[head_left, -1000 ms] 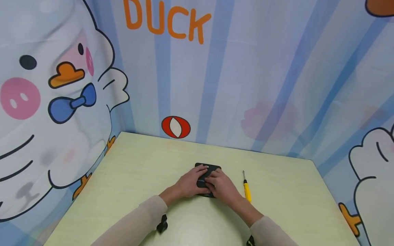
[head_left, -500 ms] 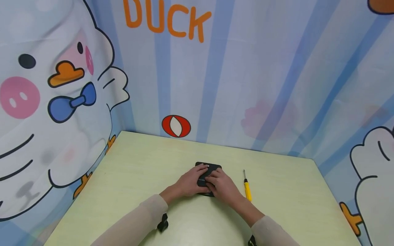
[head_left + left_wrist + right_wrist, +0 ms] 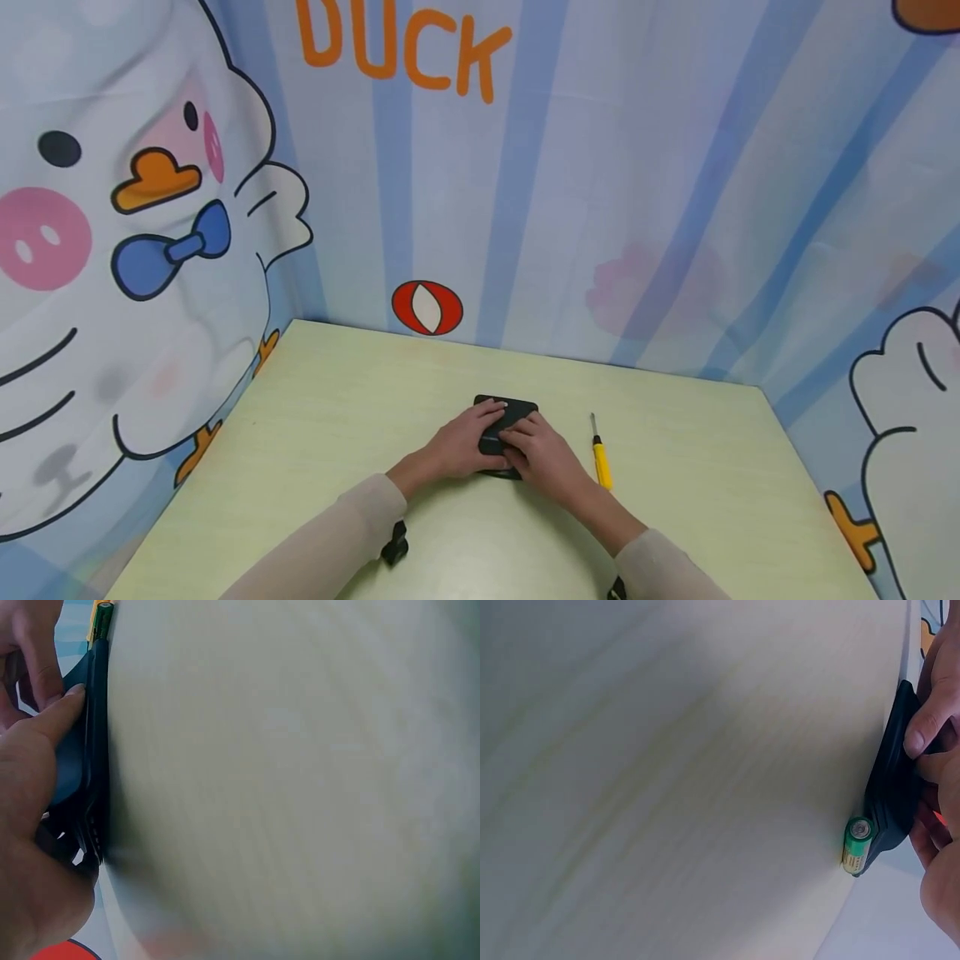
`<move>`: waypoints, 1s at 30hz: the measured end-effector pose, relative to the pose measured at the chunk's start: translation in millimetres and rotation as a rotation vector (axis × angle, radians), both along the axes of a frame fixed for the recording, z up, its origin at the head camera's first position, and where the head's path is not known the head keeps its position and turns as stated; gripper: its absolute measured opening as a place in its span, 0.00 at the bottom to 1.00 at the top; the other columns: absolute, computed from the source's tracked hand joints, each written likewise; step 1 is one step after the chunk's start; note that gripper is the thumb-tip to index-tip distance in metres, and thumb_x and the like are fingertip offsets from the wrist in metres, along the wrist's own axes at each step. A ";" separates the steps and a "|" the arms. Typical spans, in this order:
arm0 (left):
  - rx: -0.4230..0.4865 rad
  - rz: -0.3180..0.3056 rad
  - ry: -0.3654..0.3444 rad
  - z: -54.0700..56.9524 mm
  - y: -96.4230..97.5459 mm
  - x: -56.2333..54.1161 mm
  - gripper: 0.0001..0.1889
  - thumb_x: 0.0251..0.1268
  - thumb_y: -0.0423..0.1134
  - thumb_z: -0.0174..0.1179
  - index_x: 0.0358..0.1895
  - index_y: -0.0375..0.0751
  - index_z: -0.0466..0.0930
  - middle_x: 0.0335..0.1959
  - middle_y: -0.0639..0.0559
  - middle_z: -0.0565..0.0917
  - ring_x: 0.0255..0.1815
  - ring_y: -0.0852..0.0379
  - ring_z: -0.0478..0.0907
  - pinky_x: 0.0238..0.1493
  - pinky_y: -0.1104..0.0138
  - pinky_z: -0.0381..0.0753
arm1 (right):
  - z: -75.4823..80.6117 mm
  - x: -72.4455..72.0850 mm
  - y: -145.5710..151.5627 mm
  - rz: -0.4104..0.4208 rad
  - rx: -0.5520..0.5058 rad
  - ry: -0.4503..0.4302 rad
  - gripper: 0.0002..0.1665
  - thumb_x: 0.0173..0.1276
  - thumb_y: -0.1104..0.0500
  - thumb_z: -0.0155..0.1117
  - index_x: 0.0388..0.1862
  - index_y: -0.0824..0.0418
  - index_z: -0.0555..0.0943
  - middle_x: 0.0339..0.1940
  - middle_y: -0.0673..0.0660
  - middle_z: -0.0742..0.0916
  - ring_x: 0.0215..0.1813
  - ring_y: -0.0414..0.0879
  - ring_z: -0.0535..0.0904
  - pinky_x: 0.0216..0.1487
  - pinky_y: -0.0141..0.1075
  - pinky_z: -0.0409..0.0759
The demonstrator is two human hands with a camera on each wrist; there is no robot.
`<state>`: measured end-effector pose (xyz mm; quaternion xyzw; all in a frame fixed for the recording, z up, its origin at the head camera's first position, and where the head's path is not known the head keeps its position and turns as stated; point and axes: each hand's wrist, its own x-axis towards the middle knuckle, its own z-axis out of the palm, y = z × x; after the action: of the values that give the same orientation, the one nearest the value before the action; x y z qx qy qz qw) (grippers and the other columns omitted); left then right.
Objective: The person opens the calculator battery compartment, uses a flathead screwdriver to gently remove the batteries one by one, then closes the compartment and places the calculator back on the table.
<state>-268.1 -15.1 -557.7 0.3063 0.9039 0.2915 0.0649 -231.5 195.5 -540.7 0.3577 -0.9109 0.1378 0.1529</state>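
Observation:
A flat black plastic device (image 3: 491,444) with rounded corners lies on the table between both hands. My left hand (image 3: 459,443) holds it from the left, fingers across the top and the thumb along the near edge. From the right, my right hand (image 3: 551,460) has its fingers curled on the device, the thumb close to the left thumb. What the right fingertips press on is partly hidden. In the right wrist view, a green battery (image 3: 857,844) sits against one end of the device; the head view does not show it.
A screwdriver (image 3: 602,462) with a yellow handle lies on the pale table (image 3: 337,392) just right of the right hand. A printed duck curtain (image 3: 637,167) stands along the table's back and sides.

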 end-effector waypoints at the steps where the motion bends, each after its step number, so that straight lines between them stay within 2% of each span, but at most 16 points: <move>1: -0.011 0.002 0.003 0.3 0.0 0.5 0.47 0.68 0.59 0.71 0.83 0.40 0.63 0.84 0.45 0.63 0.84 0.43 0.58 0.77 0.47 0.68 | -0.4 0.2 0.7 0.001 -0.007 -0.008 0.14 0.70 0.61 0.76 0.54 0.61 0.91 0.50 0.54 0.91 0.53 0.49 0.79 0.60 0.44 0.84; 5: -0.076 -0.001 0.020 2.3 0.9 2.7 0.48 0.69 0.63 0.69 0.83 0.40 0.63 0.84 0.46 0.62 0.85 0.46 0.57 0.78 0.50 0.67 | -0.8 1.5 5.0 0.013 -0.035 -0.039 0.14 0.72 0.63 0.74 0.55 0.61 0.90 0.52 0.55 0.91 0.57 0.51 0.81 0.63 0.47 0.83; 11: -0.174 -0.034 0.078 7.4 3.0 2.5 0.47 0.71 0.65 0.65 0.83 0.39 0.62 0.84 0.48 0.62 0.86 0.48 0.55 0.80 0.54 0.63 | 5.7 3.9 12.7 0.018 -0.110 -0.130 0.17 0.72 0.64 0.73 0.58 0.62 0.88 0.55 0.55 0.90 0.60 0.52 0.83 0.65 0.50 0.82; 15: -0.217 -0.046 0.124 11.2 1.8 1.3 0.47 0.71 0.66 0.64 0.83 0.39 0.63 0.84 0.47 0.62 0.85 0.48 0.56 0.80 0.55 0.63 | 9.2 3.2 14.4 0.004 -0.103 -0.160 0.19 0.72 0.62 0.74 0.60 0.62 0.87 0.56 0.55 0.89 0.61 0.52 0.83 0.65 0.50 0.81; 19: -0.237 -0.044 0.159 13.3 -2.1 -1.8 0.48 0.71 0.68 0.63 0.83 0.40 0.63 0.85 0.47 0.61 0.84 0.48 0.58 0.80 0.55 0.65 | 10.0 3.2 18.7 -0.044 -0.075 -0.158 0.22 0.71 0.58 0.76 0.62 0.62 0.86 0.58 0.56 0.88 0.63 0.53 0.81 0.67 0.50 0.80; 22: -0.237 -0.032 0.154 16.4 -8.3 -4.4 0.47 0.71 0.68 0.63 0.83 0.41 0.64 0.84 0.48 0.61 0.84 0.49 0.59 0.79 0.56 0.65 | 9.9 3.3 23.1 -0.082 -0.067 -0.168 0.24 0.70 0.55 0.77 0.62 0.62 0.85 0.60 0.57 0.86 0.65 0.53 0.80 0.68 0.50 0.80; 30: -0.244 -0.015 0.083 23.2 -25.8 -9.2 0.50 0.69 0.69 0.65 0.83 0.40 0.63 0.83 0.48 0.64 0.82 0.50 0.62 0.79 0.56 0.66 | 8.3 4.7 39.3 -0.151 -0.078 -0.251 0.29 0.71 0.50 0.77 0.64 0.62 0.83 0.62 0.57 0.85 0.66 0.53 0.79 0.67 0.50 0.80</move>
<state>-277.3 -40.9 -534.6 0.3148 0.9322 0.1657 0.0665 -226.7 234.8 -532.5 0.2618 -0.9411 0.2048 0.0615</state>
